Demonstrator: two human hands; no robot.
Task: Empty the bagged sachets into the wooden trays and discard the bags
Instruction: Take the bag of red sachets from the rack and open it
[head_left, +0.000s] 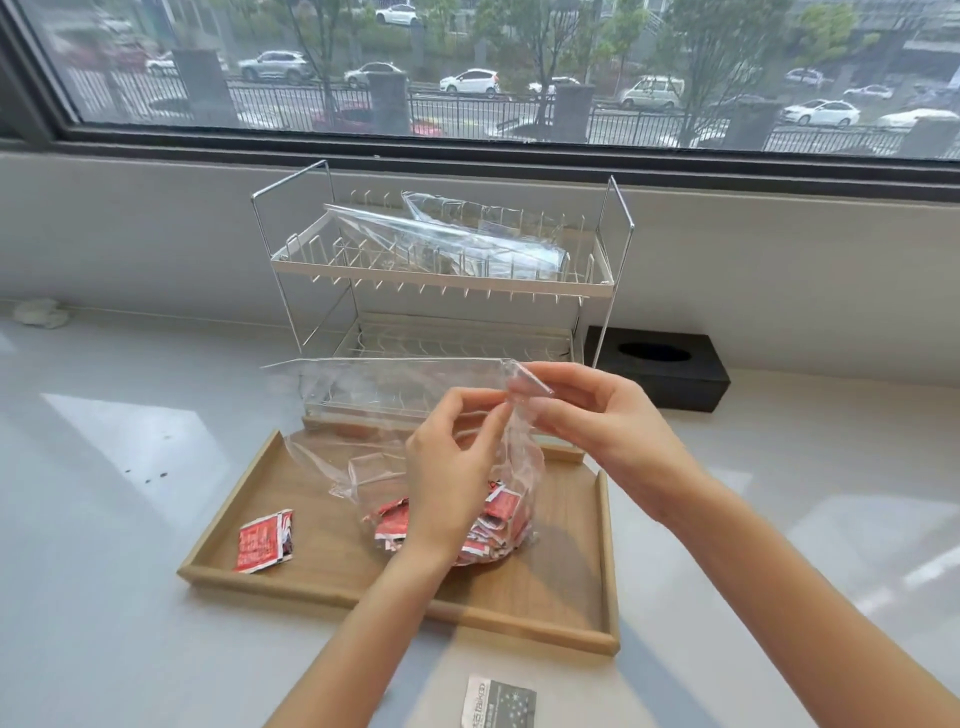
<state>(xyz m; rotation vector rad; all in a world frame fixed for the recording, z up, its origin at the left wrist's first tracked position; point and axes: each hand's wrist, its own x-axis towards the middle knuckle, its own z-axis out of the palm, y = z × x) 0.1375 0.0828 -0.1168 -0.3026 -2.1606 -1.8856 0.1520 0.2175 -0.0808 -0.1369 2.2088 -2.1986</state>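
Observation:
A clear plastic bag (363, 410) stands upright on a wooden tray (566, 582), its bottom filled with several red sachets (501, 519). My left hand (452, 478) pinches the near side of the bag's mouth. My right hand (592, 410) pinches the bag's top right corner. Both hands hold the bag's top above the tray. One loose red sachet (264, 540) lies flat in the tray's left part.
A white two-tier wire rack (441, 270) stands behind the tray, with clear bags (467, 236) lying on its upper shelf. A black tissue box (660, 366) sits to the rack's right. A grey printed sachet (498, 701) lies on the counter in front of the tray.

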